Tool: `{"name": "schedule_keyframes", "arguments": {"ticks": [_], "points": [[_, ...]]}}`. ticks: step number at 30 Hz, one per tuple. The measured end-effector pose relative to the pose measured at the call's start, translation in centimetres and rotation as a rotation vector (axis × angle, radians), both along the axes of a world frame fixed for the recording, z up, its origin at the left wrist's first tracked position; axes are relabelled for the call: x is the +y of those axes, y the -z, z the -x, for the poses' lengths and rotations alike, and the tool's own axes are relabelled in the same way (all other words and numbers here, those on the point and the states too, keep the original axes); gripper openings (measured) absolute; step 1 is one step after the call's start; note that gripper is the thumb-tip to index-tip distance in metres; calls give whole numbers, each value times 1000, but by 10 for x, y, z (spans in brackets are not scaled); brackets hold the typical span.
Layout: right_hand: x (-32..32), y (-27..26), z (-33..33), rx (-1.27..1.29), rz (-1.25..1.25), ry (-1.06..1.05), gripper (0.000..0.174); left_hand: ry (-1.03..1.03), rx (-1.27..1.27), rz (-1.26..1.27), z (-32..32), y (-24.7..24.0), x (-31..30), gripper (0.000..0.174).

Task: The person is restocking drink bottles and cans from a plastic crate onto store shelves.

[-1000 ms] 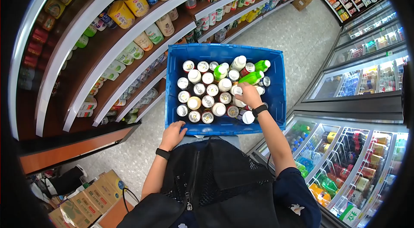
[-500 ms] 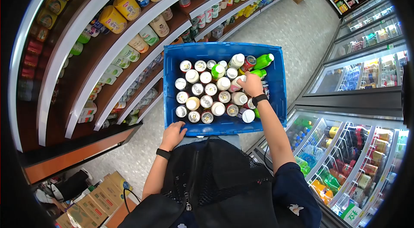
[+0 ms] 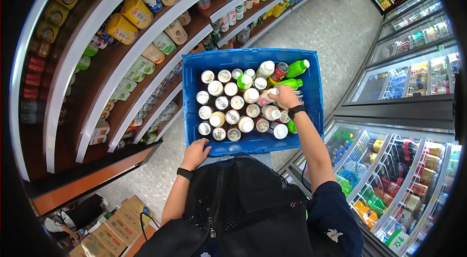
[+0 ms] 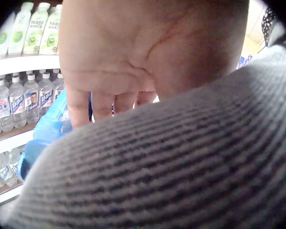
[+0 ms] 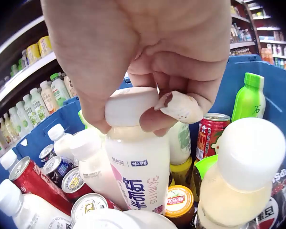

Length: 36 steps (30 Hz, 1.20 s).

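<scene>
Below me, a blue plastic crate [image 3: 321,111] holds many upright cans and bottles. My right hand [image 3: 284,95] is inside its right half. With thumb and fingers it grips the white cap of a milk drink bottle [image 5: 138,167], which has purple print on its label. One of those fingers has a pale wrap on it. White-capped bottles [image 5: 250,167], a red can [image 5: 212,133] and a green bottle [image 5: 249,98] stand around it. My left hand [image 3: 196,154] rests at the crate's near left rim, fingers extended with nothing in them; the left wrist view shows its palm.
Curved store shelves [image 3: 141,45] with cans and bottles run along the left. Glass-fronted drink coolers [image 3: 389,179] line the right side. Cardboard boxes [image 3: 114,228] sit at the lower left, near a person. A grey floor aisle [image 3: 321,28] leads away ahead.
My right hand has shifted slightly right and toward the far side with the white bottle, which now leans. The green bottles lie differently at the right. The left hand stays at the rim.
</scene>
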State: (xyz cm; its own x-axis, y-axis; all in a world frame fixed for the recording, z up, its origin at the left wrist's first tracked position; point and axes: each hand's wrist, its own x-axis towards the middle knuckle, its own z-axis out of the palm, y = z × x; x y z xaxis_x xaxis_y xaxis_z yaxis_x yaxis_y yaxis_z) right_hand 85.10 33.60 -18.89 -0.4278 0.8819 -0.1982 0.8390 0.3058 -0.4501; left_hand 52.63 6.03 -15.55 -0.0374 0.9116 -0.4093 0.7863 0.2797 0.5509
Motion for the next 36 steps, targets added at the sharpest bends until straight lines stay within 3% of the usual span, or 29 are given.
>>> {"name": "schedule_keyframes", "arguments": {"ticks": [5,7,14,23,30,36], "points": [[3,-1,17,72,-41,42,44,-3,1,22,3,-1,2,29],[12,-2,22,-30,21,-33,44,-4,-1,28,3,-3,3,29],[24,8,0,55,71,54,46,-2,-7,31,7,-2,8,29],[18,10,18,68,-105,123,46,34,-1,31,8,-4,17,29],[35,15,-6,61,-59,306,47,25,-4,53,5,0,13,29],[11,16,4,83,-167,274,44,24,3,70,10,-3,14,30]]}}
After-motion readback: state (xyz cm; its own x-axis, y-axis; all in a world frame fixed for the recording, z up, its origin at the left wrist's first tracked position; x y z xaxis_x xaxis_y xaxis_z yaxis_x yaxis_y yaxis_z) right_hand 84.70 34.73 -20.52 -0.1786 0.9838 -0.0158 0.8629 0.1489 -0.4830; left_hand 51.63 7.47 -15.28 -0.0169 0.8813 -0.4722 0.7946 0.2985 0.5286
